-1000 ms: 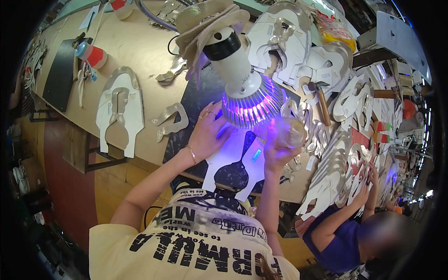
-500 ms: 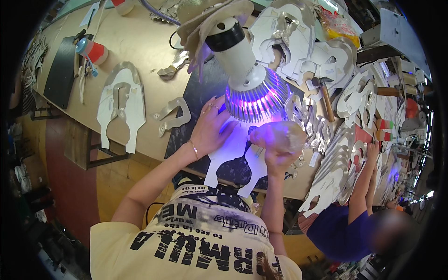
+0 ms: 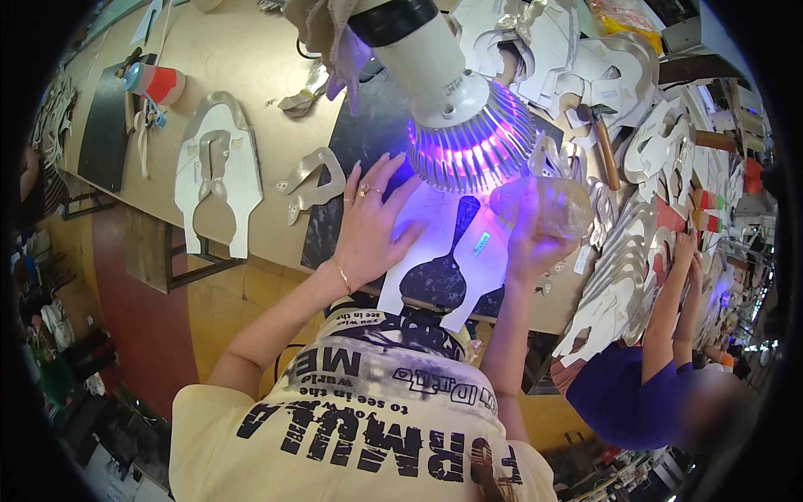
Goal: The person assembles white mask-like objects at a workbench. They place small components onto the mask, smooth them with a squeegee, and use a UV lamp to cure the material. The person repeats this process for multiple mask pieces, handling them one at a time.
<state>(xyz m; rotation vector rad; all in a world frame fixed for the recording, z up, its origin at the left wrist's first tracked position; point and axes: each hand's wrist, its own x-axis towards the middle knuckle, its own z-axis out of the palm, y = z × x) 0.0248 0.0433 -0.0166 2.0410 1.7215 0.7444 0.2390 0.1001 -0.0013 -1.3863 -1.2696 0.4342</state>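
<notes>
White shoe-shaped cutout lay flat on the dark mat near the bench's near edge, lit purple by the lamp right above it. Left hand was pressed flat on it, fingers spread, not gripping anything. Right hand was wrapped around a clear plastic bottle, tipped over the piece's right side. Looked mid-job to me: one piece under the light, one similar cutout lying off to the left, stacks more waiting on the right.
</notes>
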